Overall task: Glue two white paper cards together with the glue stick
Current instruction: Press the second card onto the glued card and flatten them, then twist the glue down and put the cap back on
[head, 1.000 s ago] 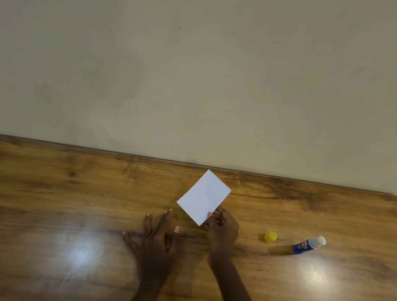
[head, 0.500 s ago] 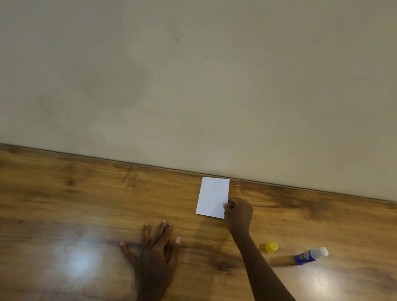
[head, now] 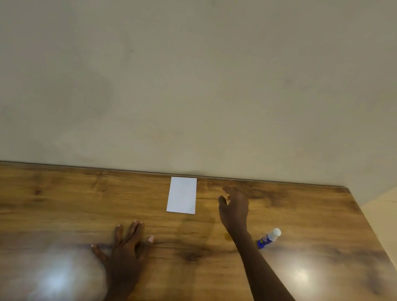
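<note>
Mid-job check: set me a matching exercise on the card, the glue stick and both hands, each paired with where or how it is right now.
Things:
1. card
2. glue stick
3. left hand
4. right hand

States:
A. lying on its side, farthest right
B. pressed flat on the table, fingers spread
C. lying flat by the far edge, touched by neither hand
D. open, between card and glue stick, holding nothing

Pairs: 1-C, 2-A, 3-B, 4-D
</note>
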A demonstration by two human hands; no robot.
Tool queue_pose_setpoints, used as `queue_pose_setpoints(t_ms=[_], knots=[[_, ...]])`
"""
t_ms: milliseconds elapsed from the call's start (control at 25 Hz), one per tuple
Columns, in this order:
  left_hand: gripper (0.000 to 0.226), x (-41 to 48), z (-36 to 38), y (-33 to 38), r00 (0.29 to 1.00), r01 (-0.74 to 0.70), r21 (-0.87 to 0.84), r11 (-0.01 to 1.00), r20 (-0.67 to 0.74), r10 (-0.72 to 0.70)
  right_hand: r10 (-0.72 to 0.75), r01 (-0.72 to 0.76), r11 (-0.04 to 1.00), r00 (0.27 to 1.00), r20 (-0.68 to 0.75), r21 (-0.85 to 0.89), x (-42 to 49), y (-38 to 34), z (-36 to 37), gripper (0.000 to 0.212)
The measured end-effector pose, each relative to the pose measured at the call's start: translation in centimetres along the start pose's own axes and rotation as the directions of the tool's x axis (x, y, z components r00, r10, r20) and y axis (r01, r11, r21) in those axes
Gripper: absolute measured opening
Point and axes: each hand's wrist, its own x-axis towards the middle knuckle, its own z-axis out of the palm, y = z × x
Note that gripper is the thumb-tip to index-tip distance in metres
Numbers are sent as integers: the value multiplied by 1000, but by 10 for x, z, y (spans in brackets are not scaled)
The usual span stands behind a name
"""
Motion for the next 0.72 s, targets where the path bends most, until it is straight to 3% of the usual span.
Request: queue_pose_setpoints(t_ms=[80,160,280,320,440,600,720], knots=[[52,-1,-2,1,1000,-1,10,1000,10,1,-10,13,999,995,-98,30,0,13,-43,20],[61,-2,-2,5,1000,-8,5,1000,18,8,63,-32,985,983,-175,171,-7,31,-81,24],[92,-9,12,35,984,-153,-50,987,83,157,135,-49,890,978,-159,453,-31,60,-115,34],[93,-13,21,51,970,-200,-102,974,116,211,144,-60,864,981,-131,500,-40,69,-119,42],[79,-21,54,104,936,-249,-207,946,198,290,197,-143,838,979,-47,526,-60,93,-115,58],[72,-22,89,159,918,-113,-225,968,350,188,236,-215,875,972,7,433,-72,115,-88,71],[50,-13,104,165,886,-217,-138,966,389,255,264,-249,880,964,19,405,-70,119,-70,71]])
